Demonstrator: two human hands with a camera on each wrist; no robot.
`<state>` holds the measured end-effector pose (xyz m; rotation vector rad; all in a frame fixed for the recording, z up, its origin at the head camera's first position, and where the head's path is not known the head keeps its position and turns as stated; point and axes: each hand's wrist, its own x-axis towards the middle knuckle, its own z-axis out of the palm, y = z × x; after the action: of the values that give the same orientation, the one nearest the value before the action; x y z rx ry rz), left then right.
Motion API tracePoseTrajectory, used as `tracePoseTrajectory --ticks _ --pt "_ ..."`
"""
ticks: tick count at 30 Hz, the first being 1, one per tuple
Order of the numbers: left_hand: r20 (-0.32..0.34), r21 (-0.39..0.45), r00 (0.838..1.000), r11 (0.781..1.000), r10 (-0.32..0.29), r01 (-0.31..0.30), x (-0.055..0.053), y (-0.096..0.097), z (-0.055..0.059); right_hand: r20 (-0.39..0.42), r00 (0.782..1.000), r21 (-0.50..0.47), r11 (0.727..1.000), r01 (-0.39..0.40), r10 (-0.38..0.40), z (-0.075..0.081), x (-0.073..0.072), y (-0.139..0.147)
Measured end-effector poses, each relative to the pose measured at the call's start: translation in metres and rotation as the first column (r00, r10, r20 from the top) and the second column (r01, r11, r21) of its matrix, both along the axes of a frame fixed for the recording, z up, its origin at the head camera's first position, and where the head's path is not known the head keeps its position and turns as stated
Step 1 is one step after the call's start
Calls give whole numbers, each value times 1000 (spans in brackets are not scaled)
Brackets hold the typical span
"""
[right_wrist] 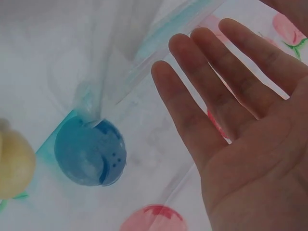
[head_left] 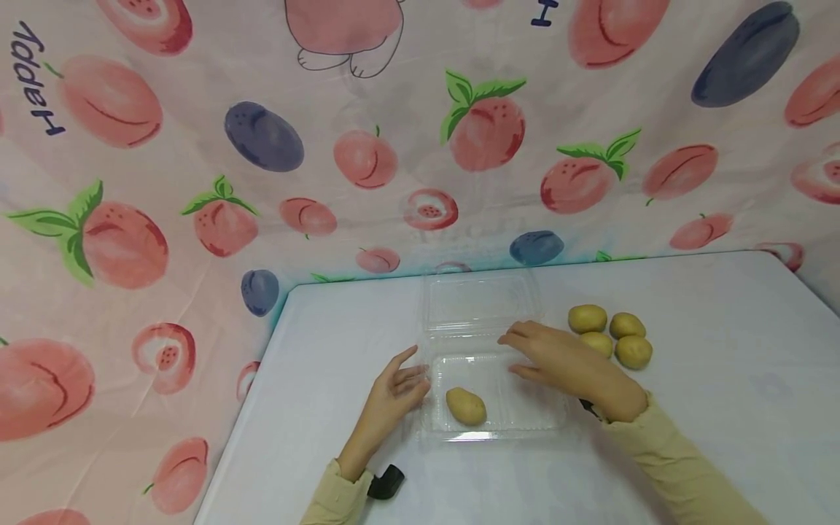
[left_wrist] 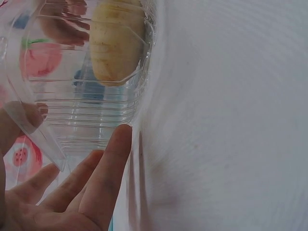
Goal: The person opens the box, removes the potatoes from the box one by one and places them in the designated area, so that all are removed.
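Note:
A clear plastic clamshell box (head_left: 531,397) lies on the white table with its lid (head_left: 482,299) folded back. One potato (head_left: 466,406) rests in the front left of the box. My left hand (head_left: 392,397) is at the box's left side, fingers fairly straight; in the left wrist view the fingertips (left_wrist: 122,137) reach right up to the ribbed wall and the thumb shows through the clear rim. Over the right part of the box hovers my right hand (head_left: 558,361), holding nothing, its fingers (right_wrist: 211,67) extended in the right wrist view.
Several potatoes (head_left: 633,351) sit grouped to the right of the box, partly behind the right hand. A black object (head_left: 387,483) shows beside the left wrist. Behind the table (head_left: 722,423) hangs a fruit-printed cloth (head_left: 367,95).

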<state>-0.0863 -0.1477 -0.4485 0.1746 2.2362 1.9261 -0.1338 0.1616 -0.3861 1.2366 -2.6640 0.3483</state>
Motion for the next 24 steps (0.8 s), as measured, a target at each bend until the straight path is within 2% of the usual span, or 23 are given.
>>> tracePoseTrajectory --ticks 18,24 --pt "-15 -1 1000 1000 0 0 0 0 1 7 998 6 998 -67 67 2 1 -24" --pt "-12 -13 1000 1000 2 -2 1 1 2 44 996 29 997 -76 75 5 1 -33"
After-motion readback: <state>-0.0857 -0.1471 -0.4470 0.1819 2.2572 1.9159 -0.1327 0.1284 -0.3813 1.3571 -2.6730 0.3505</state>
